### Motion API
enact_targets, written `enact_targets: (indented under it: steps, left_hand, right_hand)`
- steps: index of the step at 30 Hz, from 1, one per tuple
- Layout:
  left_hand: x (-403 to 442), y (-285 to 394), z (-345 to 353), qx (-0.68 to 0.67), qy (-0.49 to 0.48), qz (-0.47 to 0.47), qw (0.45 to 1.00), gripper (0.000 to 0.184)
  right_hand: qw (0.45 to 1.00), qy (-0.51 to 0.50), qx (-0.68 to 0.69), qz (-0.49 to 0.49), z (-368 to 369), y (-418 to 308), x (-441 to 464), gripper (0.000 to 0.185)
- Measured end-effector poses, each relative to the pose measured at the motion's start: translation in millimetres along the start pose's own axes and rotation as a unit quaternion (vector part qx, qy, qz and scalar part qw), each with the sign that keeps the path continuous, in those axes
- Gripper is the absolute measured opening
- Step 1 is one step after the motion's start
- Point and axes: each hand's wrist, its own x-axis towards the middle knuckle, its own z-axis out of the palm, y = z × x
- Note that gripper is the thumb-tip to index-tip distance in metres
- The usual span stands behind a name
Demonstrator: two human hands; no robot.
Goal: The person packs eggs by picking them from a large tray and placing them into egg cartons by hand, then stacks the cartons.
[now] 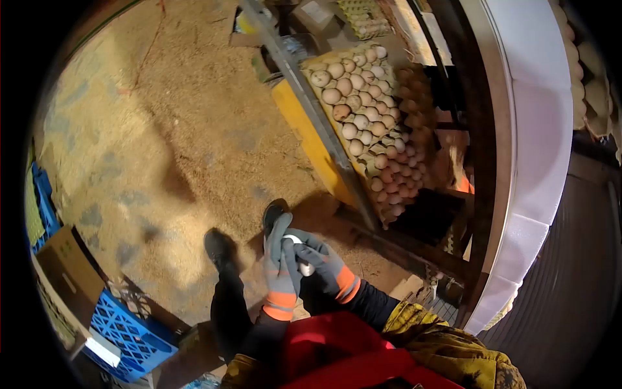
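Observation:
Both my hands wear grey gloves with orange cuffs and are together low in the middle of the view. My left hand (280, 262) is closed against a white egg (293, 239), which shows between the gloves. My right hand (325, 260) curls in from the other side, its fingers around the egg too. Another pale, rounded patch (306, 267) shows lower between the hands; I cannot tell whether it is a second egg. The gloves hide most of what they hold.
Stacked cardboard trays of eggs (363, 97) stand right of a metal rail (324, 123). A white curved surface (531, 129) runs along the right. Blue plastic crates (126, 334) and a cardboard box (68, 262) stand at lower left. Sawdust-like litter (188, 97) covers the floor.

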Motion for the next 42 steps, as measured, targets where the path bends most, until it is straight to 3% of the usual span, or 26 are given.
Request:
enact_targets:
  steps: [3, 7, 8, 10, 14, 15, 17, 19, 20, 21, 22, 23, 24, 26, 29, 32, 34, 38, 41, 42]
  left_hand:
    - [20, 11, 16, 0.078, 0.026, 0.099, 0.992, 0.048]
    - [12, -22, 10, -0.076, -0.015, -0.070, 0.995, 0.053]
    - [5, -58, 6, -0.120, -0.002, -0.096, 0.988, 0.054]
    - [18, -70, 5, -0.071, -0.020, -0.095, 0.993, 0.057]
    - [56, -56, 1, 0.005, -0.026, -0.123, 0.992, 0.051]
    - [62, -49, 2, -0.015, -0.071, -0.108, 0.992, 0.050]
    - [68, -65, 1, -0.126, -0.033, -0.134, 0.982, 0.052]
    - [77, -45, 3, -0.043, -0.059, -0.135, 0.988, 0.047]
    - [80, -32, 2, -0.002, -0.070, -0.134, 0.989, 0.045]
    - [84, -24, 1, 0.015, -0.081, -0.134, 0.988, 0.045]
    - [87, -17, -1, 0.032, -0.090, -0.135, 0.986, 0.044]
    - [90, -15, -3, 0.049, -0.097, -0.136, 0.985, 0.044]
    - [91, -30, -7, -0.066, -0.083, -0.166, 0.980, 0.051]
    - [97, -22, -5, -0.023, -0.075, -0.138, 0.987, 0.045]
    - [99, -31, -6, -0.025, -0.064, -0.120, 0.990, 0.042]
    - [97, -70, -7, -0.091, -0.032, -0.118, 0.988, 0.047]
    - [85, -89, -13, -0.048, 0.003, -0.109, 0.993, 0.043]
    - [24, -101, -41, 0.183, 0.012, -0.106, 0.977, 0.038]
    - [-25, -8, -58, 0.193, -0.077, -0.045, 0.977, 0.033]
    - [-35, -5, -73, 0.288, -0.079, -0.026, 0.954, 0.037]
  right_hand:
    - [0.976, 0.158, -0.110, -0.100, -73, -29, 33, 0.042]
    - [0.872, 0.399, -0.155, -0.238, -222, -120, 112, 0.036]
    - [0.848, 0.423, -0.164, -0.275, -256, -139, 133, 0.038]
    - [0.803, 0.460, -0.226, -0.303, -299, -167, 164, 0.042]
    - [0.705, 0.499, -0.434, -0.259, -334, -209, 210, 0.049]
    - [0.675, 0.503, -0.484, -0.241, -339, -213, 215, 0.051]
    - [0.676, 0.483, -0.510, -0.223, -349, -216, 218, 0.051]
    - [0.683, 0.498, -0.489, -0.216, -352, -230, 228, 0.049]
    - [0.683, 0.480, -0.465, -0.293, -375, -235, 238, 0.045]
    - [0.809, 0.355, -0.358, -0.301, -400, -254, 232, 0.043]
    - [0.901, 0.213, -0.237, -0.295, -425, -272, 222, 0.042]
    - [0.822, 0.301, -0.279, -0.395, -439, -264, 262, 0.038]
    - [0.717, 0.406, -0.320, -0.467, -453, -256, 301, 0.035]
    - [0.719, 0.446, -0.413, -0.336, -478, -251, 321, 0.035]
    - [0.688, 0.479, -0.466, -0.282, -422, -256, 286, 0.035]
    - [0.673, 0.465, -0.461, -0.344, -353, -227, 232, 0.036]
    - [0.715, 0.413, -0.427, -0.370, -287, -187, 183, 0.036]
    - [0.836, 0.240, -0.367, -0.329, -119, -97, 64, 0.038]
    - [0.900, 0.079, -0.339, -0.263, -34, -59, -15, 0.040]
    - [0.924, 0.022, -0.302, -0.234, -20, -51, -35, 0.040]
